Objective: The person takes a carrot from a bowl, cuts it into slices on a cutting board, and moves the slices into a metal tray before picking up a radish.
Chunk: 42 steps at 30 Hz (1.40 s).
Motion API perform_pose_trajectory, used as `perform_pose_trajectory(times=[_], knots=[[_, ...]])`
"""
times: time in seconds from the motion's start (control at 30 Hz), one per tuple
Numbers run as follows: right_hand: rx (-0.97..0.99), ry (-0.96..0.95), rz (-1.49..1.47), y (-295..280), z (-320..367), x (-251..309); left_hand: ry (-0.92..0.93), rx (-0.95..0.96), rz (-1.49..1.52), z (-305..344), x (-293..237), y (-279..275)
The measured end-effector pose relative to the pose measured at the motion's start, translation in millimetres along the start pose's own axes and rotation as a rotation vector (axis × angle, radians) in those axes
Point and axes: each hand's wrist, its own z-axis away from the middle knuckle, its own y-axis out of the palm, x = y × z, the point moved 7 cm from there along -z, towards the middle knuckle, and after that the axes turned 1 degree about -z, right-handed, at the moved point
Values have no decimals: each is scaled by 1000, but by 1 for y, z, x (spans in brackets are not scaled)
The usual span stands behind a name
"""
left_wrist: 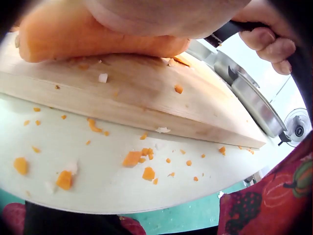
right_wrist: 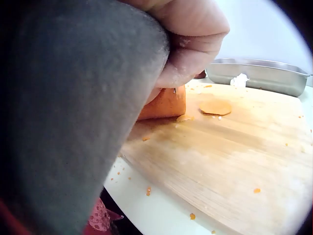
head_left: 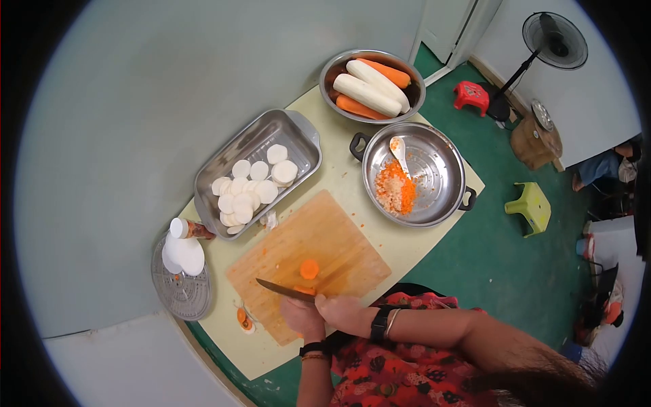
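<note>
On the wooden cutting board (head_left: 339, 237), the left hand (head_left: 302, 319) grips a thick carrot (left_wrist: 63, 36), which lies along the board in the left wrist view. The right hand (head_left: 341, 313) has its fingers curled round the handle of a knife (head_left: 277, 288); the blade reaches left across the carrot's cut end. One round carrot slice (head_left: 309, 269) lies flat just beyond the blade, seen also as a slice (right_wrist: 215, 107) in the right wrist view. The right wrist view does not show the blade clearly.
A metal tray (head_left: 255, 140) of white slices stands beyond the board. To the right are a pan (head_left: 444, 203) with chopped bits and a spoon, and a bowl (head_left: 331, 64) of carrots and white radishes. A grater plate (head_left: 183, 305) and a jar (head_left: 196, 230) stand left.
</note>
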Motion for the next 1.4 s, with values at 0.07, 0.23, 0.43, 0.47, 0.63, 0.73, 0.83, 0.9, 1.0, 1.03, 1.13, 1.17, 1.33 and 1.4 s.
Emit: perform_pose_trajectory(times=[0.07, 0.23, 0.43, 0.47, 0.63, 0.73, 0.83, 0.9, 1.0, 1.03, 1.13, 1.17, 1.33, 1.4], knots=[[-1, -30, -74, -6, 9, -2, 2, -24, -58, -2, 6, 3], [43, -4, -67, -2, 10, -5, -4, -35, -85, -2, 26, 14], [118, -11, -66, 0, -2, -7, -45, 8, -43, -5, 15, 9], [127, 3, -82, 2, 0, -7, -52, 30, -32, -5, 15, 6], [168, 5, -87, -5, 14, -10, -34, -43, -154, -2, 34, 16], [155, 5, -125, -7, 10, -7, -66, 8, -149, -2, 27, 12], [164, 14, -157, -7, -1, -6, -85, 40, -186, -4, 15, 8], [193, 27, -201, -9, -11, -5, -103, 28, -183, -4, 10, 6], [234, 67, -204, -5, -15, -8, -100, -16, -140, 0, 9, 1], [236, 63, -176, -4, -12, -6, -67, -23, -146, 1, 11, 2], [245, 35, -132, -5, -2, -9, -28, -52, -172, -4, 27, 12], [249, 31, -147, -6, 3, -11, -27, -48, -183, -2, 26, 11], [290, 23, -137, 2, -4, -15, -127, -1, -175, -2, 32, 13], [319, 48, -92, -3, -10, -14, -126, -19, -168, -7, 31, 13]])
